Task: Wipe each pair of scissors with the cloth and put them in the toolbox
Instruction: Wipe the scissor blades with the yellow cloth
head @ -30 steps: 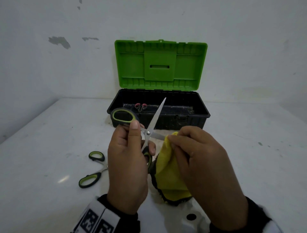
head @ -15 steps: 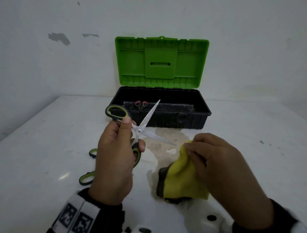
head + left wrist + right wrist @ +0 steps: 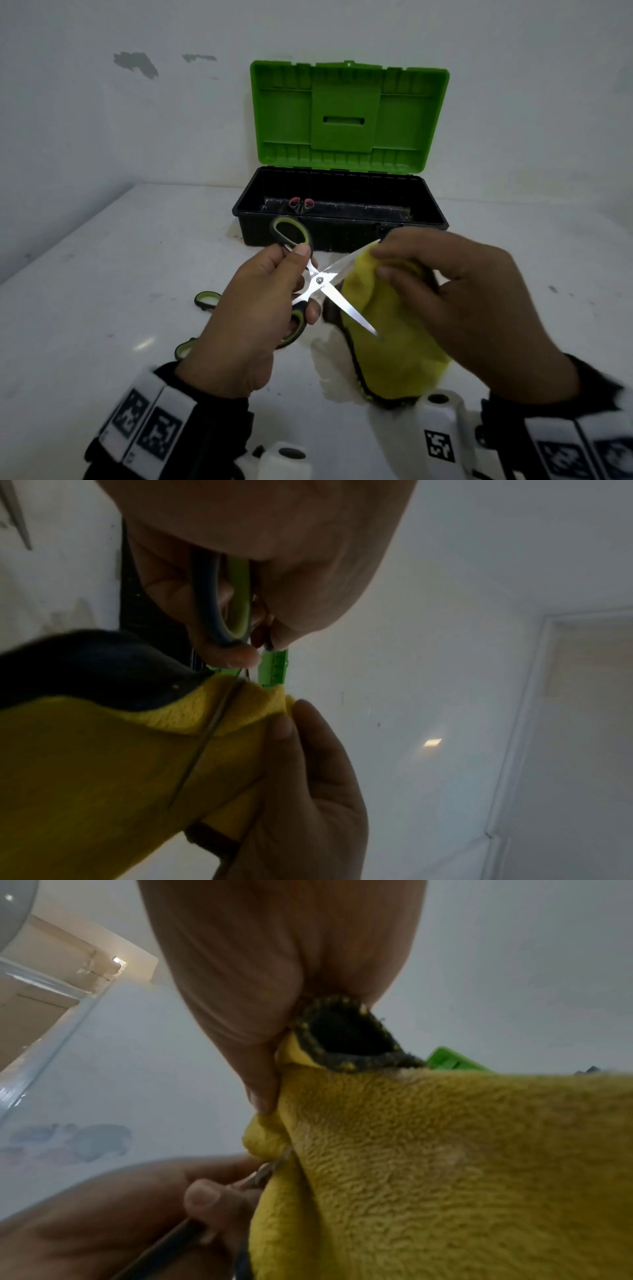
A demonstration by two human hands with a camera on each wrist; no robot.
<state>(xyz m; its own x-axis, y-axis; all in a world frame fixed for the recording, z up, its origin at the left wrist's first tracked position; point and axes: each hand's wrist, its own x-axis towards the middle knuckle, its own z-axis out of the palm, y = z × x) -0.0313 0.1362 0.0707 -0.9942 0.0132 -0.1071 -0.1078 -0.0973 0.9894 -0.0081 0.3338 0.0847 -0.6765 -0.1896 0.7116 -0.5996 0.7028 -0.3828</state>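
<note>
My left hand [image 3: 274,301] grips the black-and-green handles of a pair of scissors [image 3: 320,280], blades spread wide apart. My right hand [image 3: 442,291] pinches the yellow cloth [image 3: 394,353] around the upper blade near its tip; the lower blade lies across the cloth's front. In the left wrist view the scissors [image 3: 226,599] handle sits in my left hand [image 3: 240,588], with the cloth [image 3: 103,764] below. The right wrist view is filled by the cloth [image 3: 445,1164] held by my right hand [image 3: 267,1015]. The toolbox [image 3: 253,219] stands open behind, with small red-handled scissors [image 3: 301,204] inside.
A second green-handled pair of scissors [image 3: 205,299] lies on the white table [image 3: 102,274] left of my left hand, partly hidden by it. The green lid [image 3: 346,113] leans upright against the wall. A damp patch [image 3: 329,373] marks the table under the cloth.
My right hand lifted the cloth from the table and closed it on the upper blade. The left hand shifted the opened scissors right toward the cloth.
</note>
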